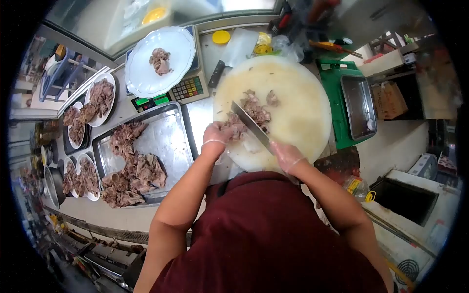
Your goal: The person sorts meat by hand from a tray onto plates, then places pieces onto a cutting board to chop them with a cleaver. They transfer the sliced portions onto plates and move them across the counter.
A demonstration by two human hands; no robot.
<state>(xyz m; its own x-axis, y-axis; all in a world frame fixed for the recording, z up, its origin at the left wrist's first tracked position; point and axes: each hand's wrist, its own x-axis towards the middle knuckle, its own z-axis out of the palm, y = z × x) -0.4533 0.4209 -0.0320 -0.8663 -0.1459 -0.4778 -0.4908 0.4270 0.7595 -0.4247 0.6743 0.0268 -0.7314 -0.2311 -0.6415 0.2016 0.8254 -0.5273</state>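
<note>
In the head view my right hand [288,155], in a clear plastic glove, is closed around the handle of a cleaver [253,128]. Its blade points up and left over the round white chopping board [298,102]. My left hand [216,136], also gloved, grips cooked meat [236,128] at the board's left edge, just left of the blade. Chopped meat [259,113] lies beyond the blade, with a small loose piece [272,98] to its right. A second knife [218,74] with a dark handle rests beside the board's upper left edge.
A metal tray [178,146] of cooked meat stands left. Behind it, a plate [139,73] with some meat sits on a digital scale [185,90]. Several filled plates [113,90] line the far left. A green bin [337,93] is right of the board. A yellow lid [221,37] lies behind.
</note>
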